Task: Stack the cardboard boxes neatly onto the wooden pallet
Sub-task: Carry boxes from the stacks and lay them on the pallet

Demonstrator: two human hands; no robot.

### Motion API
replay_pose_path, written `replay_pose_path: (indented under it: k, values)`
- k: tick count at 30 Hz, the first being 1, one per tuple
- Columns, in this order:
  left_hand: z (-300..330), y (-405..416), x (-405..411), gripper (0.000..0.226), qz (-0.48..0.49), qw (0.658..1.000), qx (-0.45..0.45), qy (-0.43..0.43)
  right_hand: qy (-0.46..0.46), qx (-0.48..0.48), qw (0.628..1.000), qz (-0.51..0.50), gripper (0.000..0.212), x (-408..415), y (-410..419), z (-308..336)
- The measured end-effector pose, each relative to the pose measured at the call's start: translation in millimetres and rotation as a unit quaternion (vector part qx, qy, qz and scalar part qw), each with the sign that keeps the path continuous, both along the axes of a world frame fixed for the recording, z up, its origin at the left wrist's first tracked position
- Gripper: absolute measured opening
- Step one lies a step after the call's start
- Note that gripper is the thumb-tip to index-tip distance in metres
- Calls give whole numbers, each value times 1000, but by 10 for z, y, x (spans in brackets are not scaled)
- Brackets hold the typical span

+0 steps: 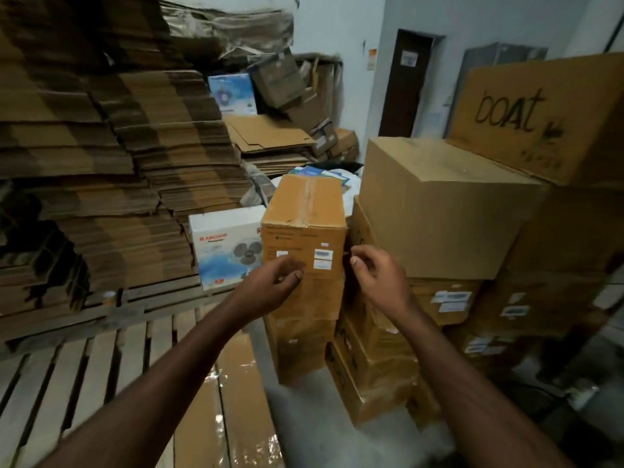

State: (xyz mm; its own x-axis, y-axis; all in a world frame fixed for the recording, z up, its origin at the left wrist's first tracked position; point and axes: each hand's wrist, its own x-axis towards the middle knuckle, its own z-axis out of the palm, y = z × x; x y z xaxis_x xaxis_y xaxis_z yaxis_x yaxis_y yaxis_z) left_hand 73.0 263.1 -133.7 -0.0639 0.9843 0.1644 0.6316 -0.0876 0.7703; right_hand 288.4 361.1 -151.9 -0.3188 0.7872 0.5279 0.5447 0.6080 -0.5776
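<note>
Cardboard is filling almost every part of the room: a tall narrow box (305,211) is standing at the top of a column of like boxes in the middle, its taped top facing up and three small white labels showing on its near face. Both hands are hovering just in front of that face with nothing in them; the left hand (273,282) is hanging with fingers loosely curled before the lower left of the box, and the right hand (374,275) is sitting at the box's right edge with fingers bent, and whether it is touching the cardboard cannot be told. Wooden pallet (84,376) slats are lying at the lower left, bare at the near end, with a shiny wrapped flat sheet (236,383) lying at its right edge beside the column. Crowding the column on the right is a large plain box (439,204) sitting on a stack of labelled boxes, and behind it a big box marked "boat" (543,116) is leaning. On the left, a white fan box (226,244) is standing on the pallet's far end, just beside the column, and a second fan box (233,92) is sitting further back. Great piles of flattened cardboard (101,146) are rising behind the pallet, walling off the left side. One dark door (405,82) is showing in the far wall.
</note>
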Motion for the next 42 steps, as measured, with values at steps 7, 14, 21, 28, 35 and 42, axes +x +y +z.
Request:
replay_pose_path:
  k: [7, 14, 21, 28, 35, 42]
  values:
    - [213, 1214, 1055, 31, -60, 998, -25, -15, 38, 39, 995, -82, 32, 949, 860, 143]
    - [380, 2068, 1835, 71, 2, 994, 13, -108, 69, 104, 977, -172, 61, 1606, 1583, 365]
    - [426, 2556, 2085, 78, 42, 988, 104, -103, -51, 107, 960, -254, 73, 1697, 1886, 339]
    - [387, 2658, 1728, 55, 104, 979, 134, -112, -41, 149, 962, -224, 72, 1677, 1978, 337]
    - [218, 2698, 1538, 45, 133, 969, 64, -198, 92, 56, 971, -213, 95, 1639, 2100, 196]
    - [44, 2693, 1581, 69, 83, 953, -9, -292, 305, -74, 928, -200, 103, 1552, 2174, 38]
